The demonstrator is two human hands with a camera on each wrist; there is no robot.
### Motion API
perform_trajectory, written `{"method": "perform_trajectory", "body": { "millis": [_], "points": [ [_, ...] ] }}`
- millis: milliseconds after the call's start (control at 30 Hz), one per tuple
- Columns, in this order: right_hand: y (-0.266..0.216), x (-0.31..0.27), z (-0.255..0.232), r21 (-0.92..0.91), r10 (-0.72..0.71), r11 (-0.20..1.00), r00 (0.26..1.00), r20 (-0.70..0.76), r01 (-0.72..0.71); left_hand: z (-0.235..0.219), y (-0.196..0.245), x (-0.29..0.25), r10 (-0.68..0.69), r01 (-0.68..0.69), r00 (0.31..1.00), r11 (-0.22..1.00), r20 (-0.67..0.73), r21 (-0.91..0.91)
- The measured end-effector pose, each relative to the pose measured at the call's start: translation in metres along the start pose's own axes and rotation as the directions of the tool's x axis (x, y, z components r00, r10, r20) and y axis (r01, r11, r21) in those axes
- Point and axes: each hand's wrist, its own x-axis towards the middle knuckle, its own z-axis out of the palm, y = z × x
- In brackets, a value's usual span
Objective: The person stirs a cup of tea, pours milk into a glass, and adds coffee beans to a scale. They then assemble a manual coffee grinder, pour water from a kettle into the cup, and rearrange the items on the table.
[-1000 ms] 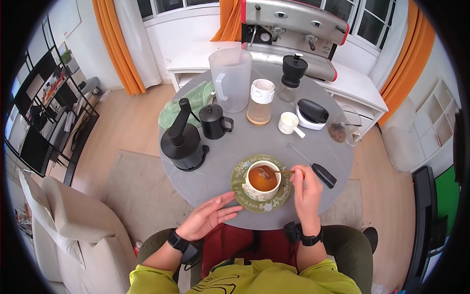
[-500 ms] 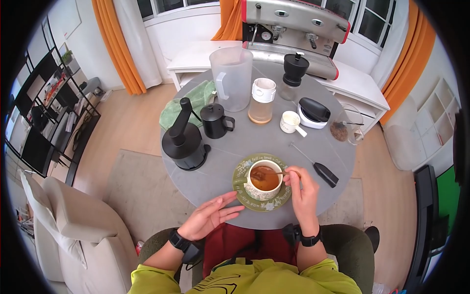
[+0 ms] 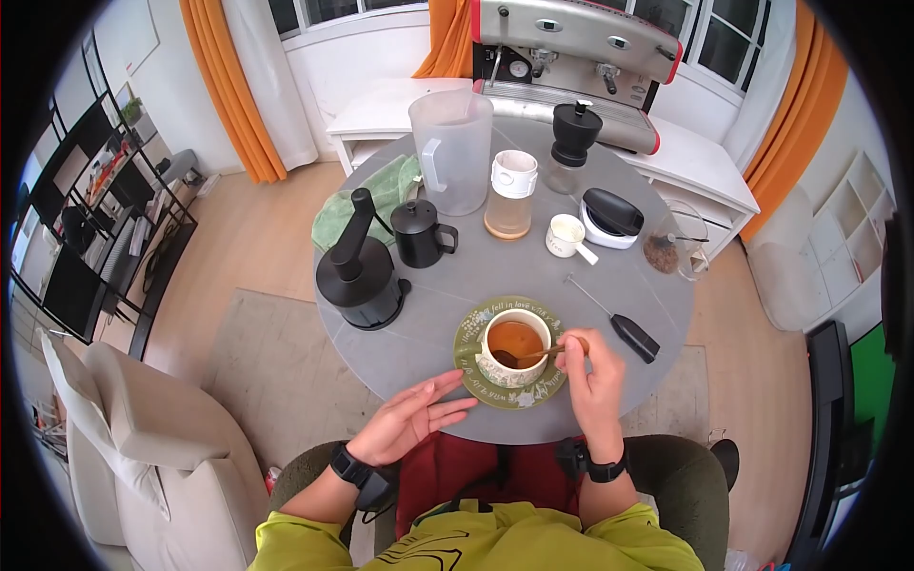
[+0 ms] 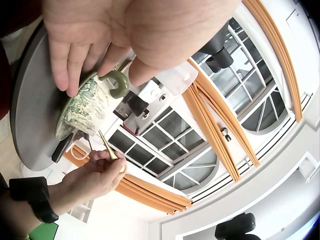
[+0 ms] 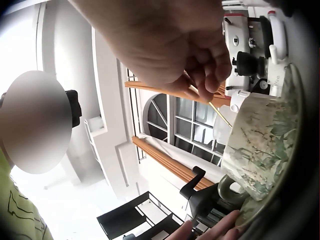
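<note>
A floral cup [image 3: 514, 373] of amber-brown liquid stands on a green saucer [image 3: 523, 397] near the table's front edge. My right hand [image 3: 595, 381] pinches a gold-coloured spoon [image 3: 552, 352] whose dark bowl dips into the liquid at the cup's left side. My left hand [image 3: 405, 419] lies palm up with fingers extended, its fingertips by the saucer's left edge; whether they touch it I cannot tell. In the left wrist view the cup's green handle [image 4: 120, 84] shows beside the left hand [image 4: 125, 35]. The right wrist view shows the spoon [image 5: 220, 115] slanting from the right hand [image 5: 170, 55] toward the cup [image 5: 257, 150].
Left on the table stand a black grinder [image 3: 357, 285], a black pitcher [image 3: 419, 238] and a green towel [image 3: 367, 202]. Behind are a clear jug [image 3: 457, 162], a white-collared glass [image 3: 509, 205] and a hand grinder [image 3: 574, 138]. A frother [image 3: 633, 338] and a small white cup [image 3: 565, 236] lie right.
The spoon's bowl has moved through the liquid to the cup's left front, and the spoon tilts differently in my right hand. My left hand has stayed nearly still.
</note>
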Motion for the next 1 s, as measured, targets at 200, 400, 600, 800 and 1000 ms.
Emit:
{"method": "perform_trajectory", "body": {
  "millis": [200,400,600,800,1000],
  "points": [
    [0.007,0.003,0.006,0.021,-0.063,0.998,0.998,-0.031,0.064,0.003,0.001,-0.001,0.002,-0.002,1.0,1.0,-0.025,0.022],
    [0.011,0.005,-0.002,-0.129,-0.11,0.987,0.984,-0.139,0.092,0.003,0.001,-0.001,0.005,-0.005,1.0,1.0,-0.019,0.026],
    [0.009,-0.001,-0.008,-0.127,-0.048,0.991,0.996,-0.077,0.038,0.003,0.0,0.0,0.001,0.0,1.0,1.0,-0.024,0.03],
    [0.003,0.0,0.004,0.058,-0.04,0.997,0.999,-0.016,0.041,0.005,0.001,-0.001,0.0,0.001,1.0,1.0,-0.031,0.028],
    [0.008,0.003,0.001,-0.066,-0.115,0.992,0.99,-0.079,0.11,0.002,0.0,-0.001,0.005,-0.005,1.0,1.0,-0.012,0.014]
  ]
}}
